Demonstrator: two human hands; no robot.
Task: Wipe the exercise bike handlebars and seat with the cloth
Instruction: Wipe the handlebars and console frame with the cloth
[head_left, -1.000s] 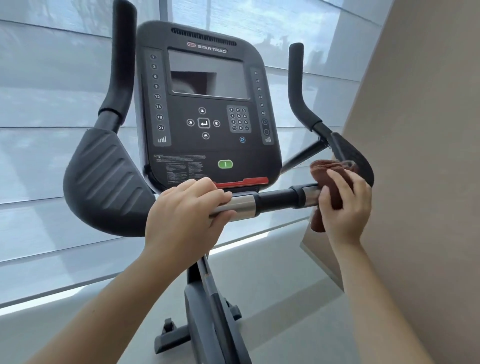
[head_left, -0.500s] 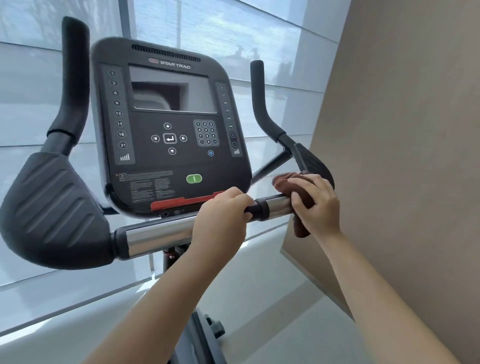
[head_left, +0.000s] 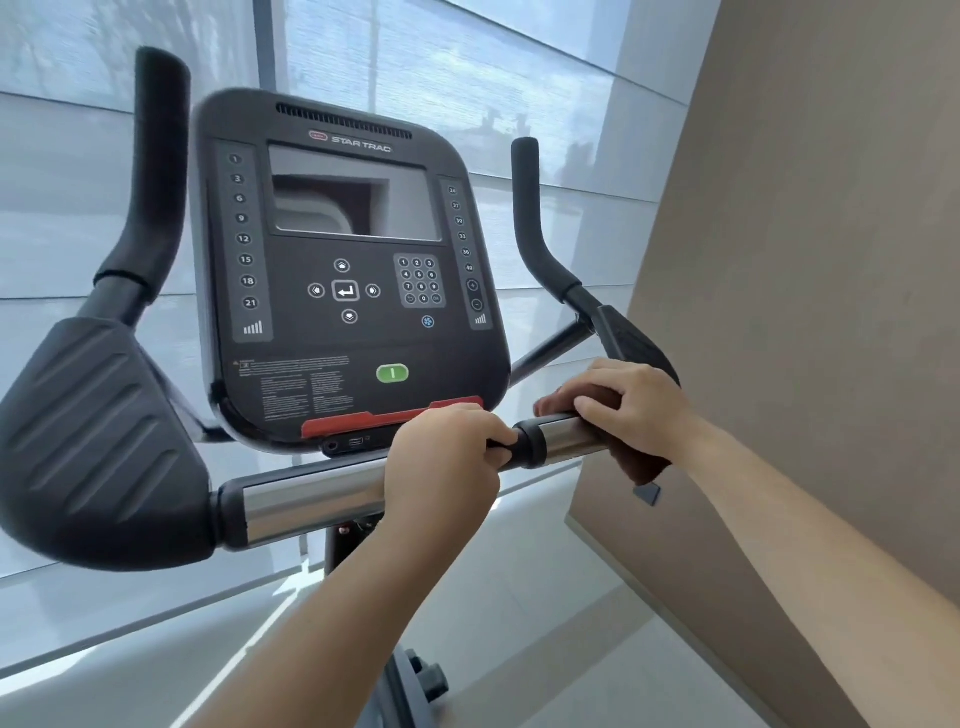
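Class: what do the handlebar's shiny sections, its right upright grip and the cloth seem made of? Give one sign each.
Shiny sections: probably polished metal; mirrors light. Right upright grip: likely foam or rubber; matte black. Cloth: soft brown fabric; folds under the right hand.

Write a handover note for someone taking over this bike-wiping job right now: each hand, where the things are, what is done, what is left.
The left hand grips the handlebar crossbar below the console; it holds no cloth.
The right hand wraps the brown cloth round the crossbar's right chrome section.
Done: the cloth is at the right end; how much is already clean cannot be told.
Left: probably the rest of the crossbar, the left pad, the left upright grip, the right upright grip, then the seat, which is out of view.
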